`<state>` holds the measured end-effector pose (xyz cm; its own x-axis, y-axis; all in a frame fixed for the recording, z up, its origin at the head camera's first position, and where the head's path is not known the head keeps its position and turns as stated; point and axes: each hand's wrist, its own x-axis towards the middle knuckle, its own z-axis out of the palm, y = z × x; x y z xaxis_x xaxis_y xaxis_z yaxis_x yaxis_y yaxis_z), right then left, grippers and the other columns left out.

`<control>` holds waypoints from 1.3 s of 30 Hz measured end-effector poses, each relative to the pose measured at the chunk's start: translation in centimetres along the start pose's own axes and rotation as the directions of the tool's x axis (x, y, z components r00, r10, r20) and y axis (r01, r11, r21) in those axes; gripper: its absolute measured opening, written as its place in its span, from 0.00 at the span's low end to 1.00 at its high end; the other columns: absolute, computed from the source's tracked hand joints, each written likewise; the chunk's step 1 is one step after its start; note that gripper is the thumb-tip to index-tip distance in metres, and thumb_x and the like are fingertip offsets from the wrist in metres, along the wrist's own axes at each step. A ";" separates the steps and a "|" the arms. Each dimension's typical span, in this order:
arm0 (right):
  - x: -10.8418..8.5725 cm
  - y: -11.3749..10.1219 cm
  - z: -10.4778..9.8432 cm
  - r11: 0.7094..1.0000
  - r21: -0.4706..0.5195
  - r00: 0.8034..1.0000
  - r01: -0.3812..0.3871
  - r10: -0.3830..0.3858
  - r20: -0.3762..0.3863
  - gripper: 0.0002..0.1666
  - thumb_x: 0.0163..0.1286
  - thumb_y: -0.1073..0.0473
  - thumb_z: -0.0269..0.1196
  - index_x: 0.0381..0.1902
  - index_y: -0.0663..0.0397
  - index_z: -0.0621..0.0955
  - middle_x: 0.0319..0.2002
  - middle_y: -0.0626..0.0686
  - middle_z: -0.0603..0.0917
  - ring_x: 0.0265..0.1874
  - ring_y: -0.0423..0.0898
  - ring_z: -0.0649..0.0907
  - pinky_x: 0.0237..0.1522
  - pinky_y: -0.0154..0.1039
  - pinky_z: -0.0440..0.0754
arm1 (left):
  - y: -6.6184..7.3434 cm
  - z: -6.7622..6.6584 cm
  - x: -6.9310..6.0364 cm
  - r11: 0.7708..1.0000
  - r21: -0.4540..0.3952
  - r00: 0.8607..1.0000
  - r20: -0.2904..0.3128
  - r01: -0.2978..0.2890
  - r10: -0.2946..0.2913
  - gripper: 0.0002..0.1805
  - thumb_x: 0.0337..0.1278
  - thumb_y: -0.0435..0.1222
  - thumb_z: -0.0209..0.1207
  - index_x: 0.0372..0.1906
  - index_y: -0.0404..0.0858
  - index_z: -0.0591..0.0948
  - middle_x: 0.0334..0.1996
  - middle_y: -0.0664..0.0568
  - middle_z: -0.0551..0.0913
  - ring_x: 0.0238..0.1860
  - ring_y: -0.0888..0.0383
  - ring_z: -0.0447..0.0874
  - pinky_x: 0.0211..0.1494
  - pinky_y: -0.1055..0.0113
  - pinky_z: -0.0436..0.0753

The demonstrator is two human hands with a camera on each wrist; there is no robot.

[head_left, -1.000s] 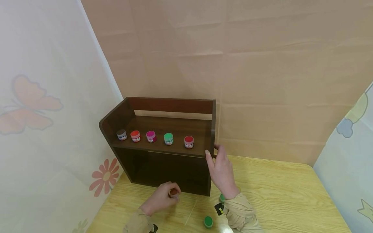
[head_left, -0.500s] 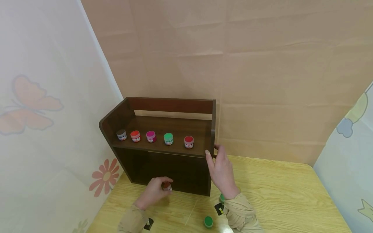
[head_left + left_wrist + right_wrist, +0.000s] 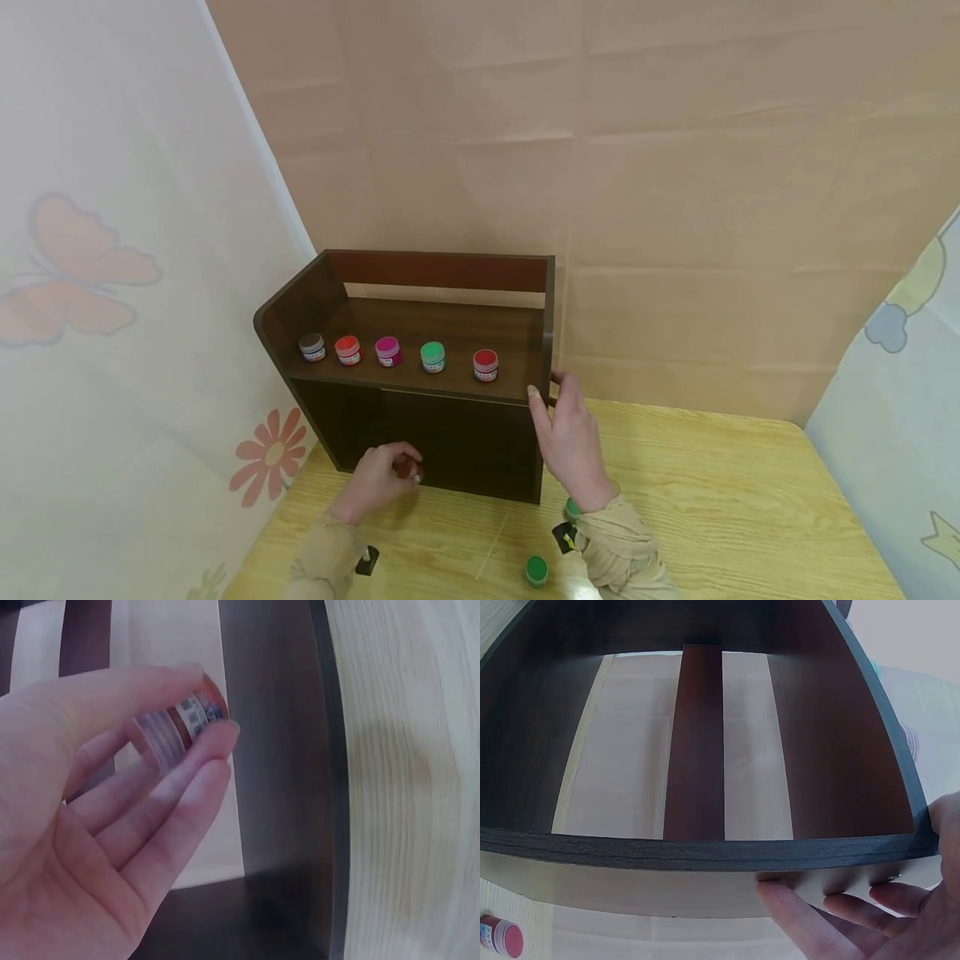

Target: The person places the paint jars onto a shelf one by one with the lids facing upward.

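Note:
Between the thumb and fingers of my left hand (image 3: 375,482) is a small paint jar (image 3: 408,469) with a brown lid, held tilted in front of the shelf's lower opening. The left wrist view shows the same jar (image 3: 184,724) with its clear ribbed cap and printed label. My right hand (image 3: 573,442) grips the right side panel of the dark brown two-tier shelf (image 3: 450,321), thumb on the front edge, fingers on the outer face. Along the upper tier stand jars with dark brown (image 3: 312,347), orange (image 3: 348,350), magenta (image 3: 387,351), green (image 3: 432,357) and red (image 3: 486,365) lids.
A dark green-lidded jar (image 3: 536,571) stands on the wood-grain table (image 3: 720,492). Another green-lidded jar (image 3: 572,510) is partly hidden by my right forearm. A red-lidded jar (image 3: 510,939) shows beside the shelf in the right wrist view. Covered walls stand behind and at both sides.
My left hand has carried the brown-lidded jar leftward and up, from over the table to the shelf's lower opening. The right hand keeps its place on the side panel.

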<state>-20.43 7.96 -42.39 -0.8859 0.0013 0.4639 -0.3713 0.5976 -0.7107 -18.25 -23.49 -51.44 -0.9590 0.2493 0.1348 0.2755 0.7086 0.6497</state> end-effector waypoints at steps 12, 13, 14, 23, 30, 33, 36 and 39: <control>0.0 0.0 0.0 1.000 0.009 1.000 -0.003 0.003 -0.001 0.29 0.80 0.47 0.56 0.62 0.67 0.68 0.60 0.67 0.77 0.43 0.63 0.86 0.40 0.58 0.85 | -4.0 -1.1 0.1 0.992 0.026 0.988 -0.094 0.127 -0.124 0.13 0.49 0.24 0.71 0.39 0.42 0.88 0.35 0.53 0.85 0.34 0.55 0.82 0.37 0.59 0.81; 0.0 0.0 0.0 1.000 0.008 1.000 -0.002 0.002 -0.002 0.29 0.80 0.47 0.56 0.62 0.67 0.68 0.60 0.67 0.77 0.43 0.63 0.86 0.40 0.58 0.85 | -4.4 -1.1 0.2 0.989 0.019 0.985 -0.104 0.144 -0.141 0.12 0.50 0.25 0.71 0.39 0.41 0.87 0.34 0.53 0.85 0.34 0.56 0.82 0.37 0.59 0.81; 0.0 0.0 0.0 1.000 0.009 1.000 -0.002 0.002 -0.002 0.29 0.80 0.47 0.56 0.62 0.67 0.68 0.60 0.67 0.78 0.43 0.63 0.86 0.40 0.58 0.84 | -4.7 -1.1 0.2 0.988 0.011 0.982 -0.113 0.156 -0.154 0.10 0.52 0.26 0.70 0.39 0.41 0.87 0.33 0.54 0.84 0.33 0.57 0.81 0.37 0.59 0.81; 0.1 -0.1 0.1 1.000 0.008 1.000 -0.007 0.007 -0.001 0.29 0.80 0.47 0.55 0.62 0.67 0.68 0.59 0.67 0.78 0.44 0.63 0.86 0.41 0.58 0.85 | -6.4 -1.0 1.1 0.980 0.112 0.959 -0.252 0.163 -0.130 0.08 0.60 0.26 0.64 0.43 0.34 0.84 0.26 0.51 0.82 0.21 0.59 0.75 0.28 0.58 0.78; 0.1 0.0 0.1 1.000 0.004 1.000 0.001 -0.001 -0.007 0.29 0.80 0.47 0.55 0.62 0.67 0.68 0.59 0.67 0.78 0.44 0.62 0.87 0.39 0.57 0.85 | -8.1 -0.1 1.2 0.960 0.163 0.919 -0.362 0.228 -0.157 0.08 0.64 0.27 0.61 0.45 0.28 0.79 0.20 0.46 0.79 0.13 0.57 0.72 0.19 0.59 0.72; 0.1 0.1 0.1 1.000 0.001 1.000 0.000 0.000 -0.008 0.29 0.80 0.47 0.56 0.61 0.67 0.68 0.58 0.67 0.78 0.43 0.62 0.87 0.38 0.56 0.86 | -8.6 0.4 1.2 0.947 0.147 0.886 -0.418 0.286 -0.203 0.11 0.63 0.27 0.62 0.49 0.28 0.81 0.24 0.40 0.83 0.16 0.51 0.78 0.21 0.55 0.76; 0.1 0.1 0.1 1.000 0.003 1.000 0.006 -0.006 -0.007 0.29 0.80 0.47 0.55 0.61 0.67 0.68 0.58 0.67 0.78 0.44 0.62 0.87 0.38 0.56 0.85 | -9.0 0.7 1.2 0.930 0.139 0.857 -0.453 0.340 -0.246 0.14 0.61 0.26 0.63 0.51 0.29 0.81 0.28 0.36 0.84 0.21 0.45 0.82 0.25 0.50 0.80; 0.0 0.0 0.2 1.000 0.004 1.000 0.005 -0.005 -0.007 0.29 0.80 0.47 0.55 0.61 0.67 0.68 0.58 0.68 0.78 0.43 0.62 0.86 0.39 0.57 0.85 | -9.2 0.9 1.0 0.923 0.129 0.848 -0.457 0.362 -0.268 0.16 0.63 0.27 0.62 0.54 0.26 0.78 0.25 0.36 0.83 0.19 0.44 0.81 0.23 0.50 0.79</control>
<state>-20.48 7.84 -42.53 -0.8821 0.0045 0.4711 -0.3766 0.5941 -0.7108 -21.65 -29.15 -57.95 -0.9175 -0.2803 0.2821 -0.0838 0.8297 0.5518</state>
